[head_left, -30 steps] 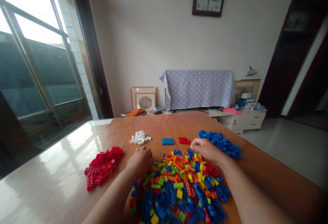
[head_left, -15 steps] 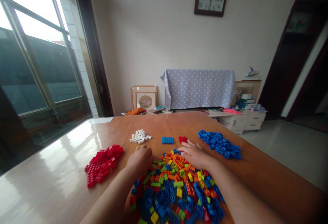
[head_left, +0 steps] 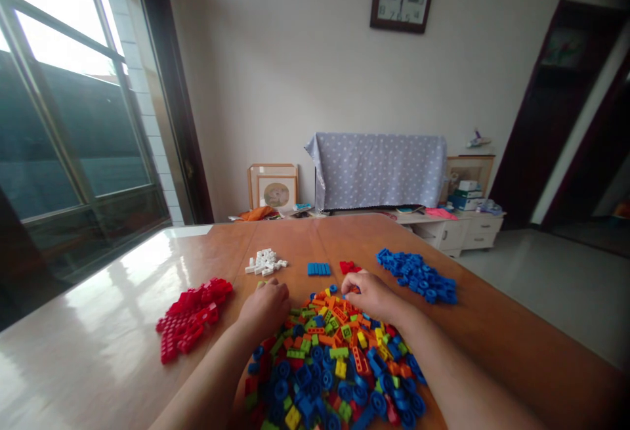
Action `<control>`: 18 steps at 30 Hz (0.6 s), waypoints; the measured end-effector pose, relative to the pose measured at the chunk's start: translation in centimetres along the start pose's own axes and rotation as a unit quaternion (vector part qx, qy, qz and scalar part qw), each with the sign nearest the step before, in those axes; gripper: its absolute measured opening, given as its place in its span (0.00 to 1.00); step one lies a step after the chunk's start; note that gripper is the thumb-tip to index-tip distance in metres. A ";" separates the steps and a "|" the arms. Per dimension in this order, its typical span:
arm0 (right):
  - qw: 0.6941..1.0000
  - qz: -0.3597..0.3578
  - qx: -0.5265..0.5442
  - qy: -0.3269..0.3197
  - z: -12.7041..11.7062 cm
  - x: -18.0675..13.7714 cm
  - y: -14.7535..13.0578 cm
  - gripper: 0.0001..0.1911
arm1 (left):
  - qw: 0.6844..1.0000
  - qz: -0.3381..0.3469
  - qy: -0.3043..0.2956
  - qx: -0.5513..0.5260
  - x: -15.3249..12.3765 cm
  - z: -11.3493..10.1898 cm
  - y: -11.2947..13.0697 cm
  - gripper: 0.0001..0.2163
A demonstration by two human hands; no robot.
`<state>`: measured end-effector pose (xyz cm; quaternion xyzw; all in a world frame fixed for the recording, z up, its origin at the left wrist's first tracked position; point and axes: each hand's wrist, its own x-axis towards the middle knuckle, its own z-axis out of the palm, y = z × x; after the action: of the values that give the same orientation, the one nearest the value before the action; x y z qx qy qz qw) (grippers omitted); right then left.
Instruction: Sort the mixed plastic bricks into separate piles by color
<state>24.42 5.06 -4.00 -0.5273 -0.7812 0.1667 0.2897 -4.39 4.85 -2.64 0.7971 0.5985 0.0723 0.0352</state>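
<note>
A mixed heap of building bricks (head_left: pixel 325 358) in orange, green, yellow, blue and red lies in front of me. At its far left edge rests my left hand (head_left: pixel 266 304), fingers curled down; a bit of green brick (head_left: pixel 262 283) shows just beyond them. My right hand (head_left: pixel 371 293) is over the heap's far right edge, thumb and fingers drawn together in a pinch. Whatever either hand may hold is hidden. Just past the right hand sit a few red bricks (head_left: pixel 347 266), and left of those a row of blue bricks (head_left: pixel 319 269) lined up side by side.
On the wooden table (head_left: pixel 236 384), a pile of red bricks (head_left: pixel 194 317) lies left, white bricks (head_left: pixel 266 261) far left of centre, and blue bricks (head_left: pixel 416 276) right. Beyond the table stand a low white cabinet (head_left: pixel 475 233) and something under a dotted cloth (head_left: pixel 381 171).
My right hand's fingers have gone from stretched out to curled together at the heap's edge. The left hand stays nearly in place. The whole view has shifted slightly.
</note>
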 end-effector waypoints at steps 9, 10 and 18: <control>0.991 0.096 0.015 0.097 -1.9 0.4 4.1 0.09 | 1.000 0.001 0.005 -0.003 0.0 0.1 0.0 0.10; 0.987 0.117 0.013 0.106 -2.3 0.3 5.0 0.08 | 1.000 0.002 0.009 -0.003 -0.1 0.1 0.0 0.10; 0.955 0.229 0.052 0.180 -4.2 0.2 8.7 0.12 | 1.000 0.002 0.005 0.002 -0.3 -0.2 0.2 0.11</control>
<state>33.34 8.37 -5.57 -0.6974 -0.5647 0.1709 0.4068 -4.32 4.52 -2.40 0.7982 0.5969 0.0753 0.0300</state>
